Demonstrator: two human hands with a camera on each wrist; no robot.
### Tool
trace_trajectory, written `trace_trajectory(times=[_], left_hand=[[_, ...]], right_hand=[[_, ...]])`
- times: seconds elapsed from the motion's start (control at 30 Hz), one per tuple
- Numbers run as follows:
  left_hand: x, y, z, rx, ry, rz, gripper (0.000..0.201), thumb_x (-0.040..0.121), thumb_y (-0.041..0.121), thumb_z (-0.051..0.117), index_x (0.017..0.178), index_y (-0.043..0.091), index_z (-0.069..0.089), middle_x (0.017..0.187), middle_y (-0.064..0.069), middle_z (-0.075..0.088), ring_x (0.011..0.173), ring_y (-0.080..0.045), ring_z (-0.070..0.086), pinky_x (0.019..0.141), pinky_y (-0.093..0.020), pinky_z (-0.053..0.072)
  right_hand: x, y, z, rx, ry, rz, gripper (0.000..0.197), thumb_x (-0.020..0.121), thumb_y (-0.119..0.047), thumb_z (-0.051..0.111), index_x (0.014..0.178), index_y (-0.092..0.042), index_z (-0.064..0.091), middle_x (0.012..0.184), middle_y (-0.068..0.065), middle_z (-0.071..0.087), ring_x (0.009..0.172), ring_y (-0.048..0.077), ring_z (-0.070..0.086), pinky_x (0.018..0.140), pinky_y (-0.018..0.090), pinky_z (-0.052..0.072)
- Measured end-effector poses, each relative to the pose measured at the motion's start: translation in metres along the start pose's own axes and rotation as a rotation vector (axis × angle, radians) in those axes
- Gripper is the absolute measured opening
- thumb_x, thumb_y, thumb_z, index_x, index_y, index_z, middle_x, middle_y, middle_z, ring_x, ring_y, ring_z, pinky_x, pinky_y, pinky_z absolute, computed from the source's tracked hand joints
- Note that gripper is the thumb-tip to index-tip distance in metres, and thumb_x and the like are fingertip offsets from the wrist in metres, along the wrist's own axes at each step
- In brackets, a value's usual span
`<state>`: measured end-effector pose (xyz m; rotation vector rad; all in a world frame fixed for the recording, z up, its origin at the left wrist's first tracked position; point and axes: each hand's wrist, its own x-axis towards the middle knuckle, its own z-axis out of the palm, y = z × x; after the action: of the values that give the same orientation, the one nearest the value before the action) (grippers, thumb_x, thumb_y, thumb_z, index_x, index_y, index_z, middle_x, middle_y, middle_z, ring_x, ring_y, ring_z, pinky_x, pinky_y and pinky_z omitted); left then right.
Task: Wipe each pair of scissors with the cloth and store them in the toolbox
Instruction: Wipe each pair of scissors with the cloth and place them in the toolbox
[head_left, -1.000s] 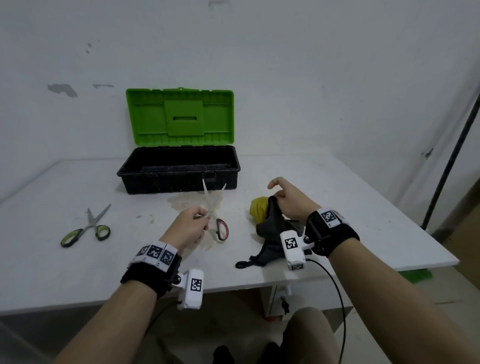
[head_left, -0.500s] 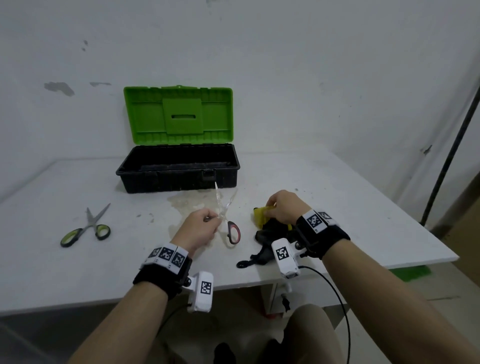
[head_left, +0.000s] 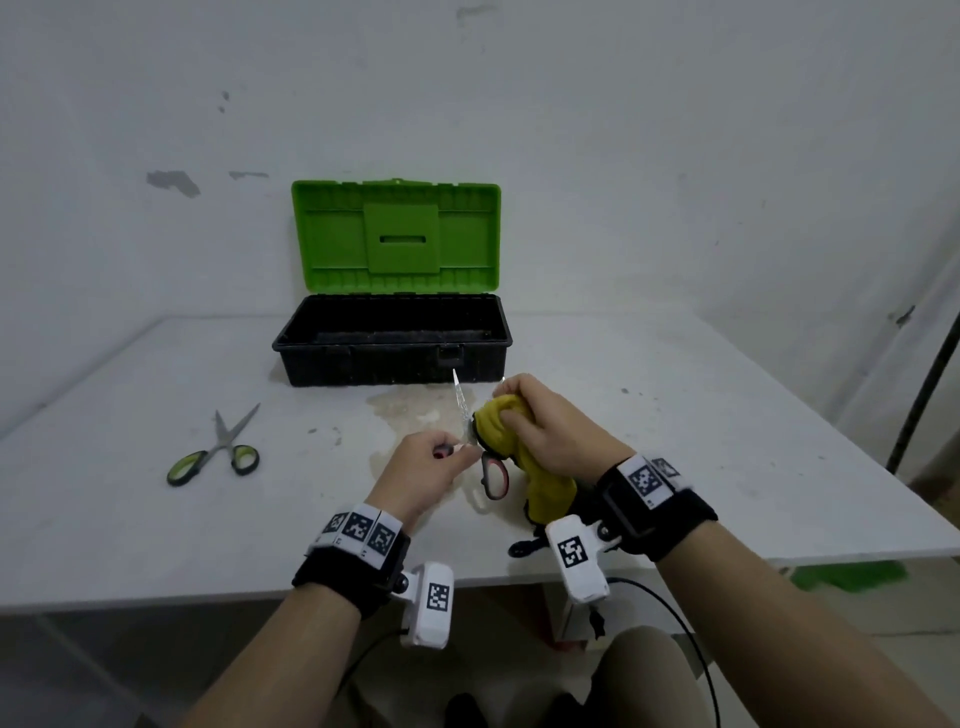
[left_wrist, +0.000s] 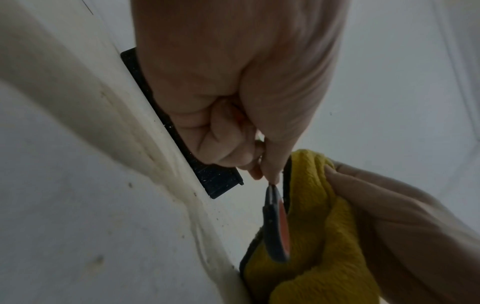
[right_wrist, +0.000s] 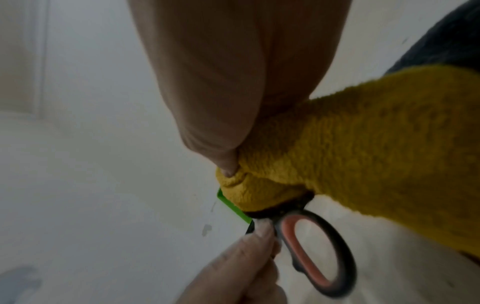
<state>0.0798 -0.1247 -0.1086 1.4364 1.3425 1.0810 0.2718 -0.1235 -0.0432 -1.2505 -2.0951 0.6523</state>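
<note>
My left hand (head_left: 441, 457) grips one handle of the red-and-black scissors (head_left: 493, 475), their blades spread and pointing up toward the toolbox. The free handle loop (right_wrist: 317, 253) hangs below the cloth. My right hand (head_left: 540, 421) grips the yellow cloth (head_left: 524, 452) bunched around one blade near the pivot; the other blade (head_left: 460, 395) sticks out bare. In the left wrist view my curled fingers (left_wrist: 223, 144) hide the gripped handle, beside the cloth (left_wrist: 319, 236). A green-handled pair of scissors (head_left: 218, 449) lies at the left. The toolbox (head_left: 392, 353) stands open, green lid up.
The white table (head_left: 675, 426) has a brownish stain in front of the toolbox. A black loop of the cloth hangs at the table's front edge (head_left: 519, 548). A dark pole (head_left: 919, 400) stands at the right, and the wall runs behind the toolbox.
My right hand has picked the yellow cloth up off the table and brought it onto the scissors' blade. My left hand and the scissors shifted right, toward it.
</note>
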Motion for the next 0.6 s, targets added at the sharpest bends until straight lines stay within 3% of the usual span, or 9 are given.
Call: trace_trajectory(times=[0.1,0.2,0.27,0.4,0.5,0.6], left_hand=[[-0.002,0.003,0.002,-0.024,-0.042,0.015,0.024,0.086,0.029,0.077,0.071,0.016,0.065,0.056,0.004,0.04,0.047,-0.011,0.036,0.047,-0.025,0.03],[-0.004,0.005,0.004,-0.021,-0.057,0.048,0.027,0.086,0.028,0.078,0.067,0.017,0.062,0.055,0.004,0.038,0.048,-0.011,0.035,0.048,-0.026,0.028],[-0.004,0.005,0.005,-0.02,-0.043,0.059,0.025,0.085,0.03,0.078,0.068,0.017,0.065,0.057,0.003,0.039,0.049,-0.012,0.036,0.05,-0.028,0.029],[-0.002,0.006,0.005,0.002,-0.025,0.074,0.02,0.085,0.034,0.077,0.076,0.017,0.072,0.056,0.006,0.045,0.053,-0.012,0.041,0.055,-0.032,0.033],[-0.002,0.006,0.007,0.018,-0.03,0.092,0.024,0.085,0.038,0.076,0.074,0.017,0.07,0.055,0.009,0.041,0.051,-0.011,0.038,0.056,-0.032,0.031],[0.0,0.005,0.007,0.023,-0.021,0.09,0.027,0.084,0.038,0.077,0.074,0.015,0.07,0.056,0.008,0.038,0.052,-0.013,0.036,0.057,-0.033,0.03]], right_hand=[[0.004,-0.001,0.008,-0.112,0.086,-0.111,0.021,0.093,-0.019,0.057,0.11,-0.025,0.046,0.086,0.004,0.059,0.074,0.017,0.055,0.069,0.031,0.046],[0.008,0.005,0.014,-0.185,0.226,-0.179,0.01,0.088,-0.017,0.066,0.098,-0.018,0.067,0.1,-0.001,0.055,0.089,0.013,0.055,0.081,0.026,0.047],[0.006,0.009,0.017,-0.22,0.257,-0.161,0.017,0.088,-0.027,0.068,0.102,-0.018,0.073,0.105,-0.001,0.054,0.091,0.014,0.056,0.084,0.027,0.048],[-0.002,0.009,0.021,-0.271,0.243,-0.132,0.04,0.081,-0.047,0.072,0.113,-0.024,0.069,0.108,-0.004,0.052,0.091,0.012,0.055,0.083,0.023,0.047],[-0.003,0.009,0.023,-0.222,0.286,-0.114,0.029,0.086,-0.033,0.07,0.113,-0.023,0.068,0.101,-0.003,0.056,0.09,0.014,0.057,0.081,0.023,0.047],[-0.005,0.011,0.026,-0.146,0.283,-0.202,0.017,0.093,-0.019,0.062,0.108,-0.019,0.07,0.099,-0.002,0.056,0.083,0.014,0.06,0.074,0.023,0.052]])
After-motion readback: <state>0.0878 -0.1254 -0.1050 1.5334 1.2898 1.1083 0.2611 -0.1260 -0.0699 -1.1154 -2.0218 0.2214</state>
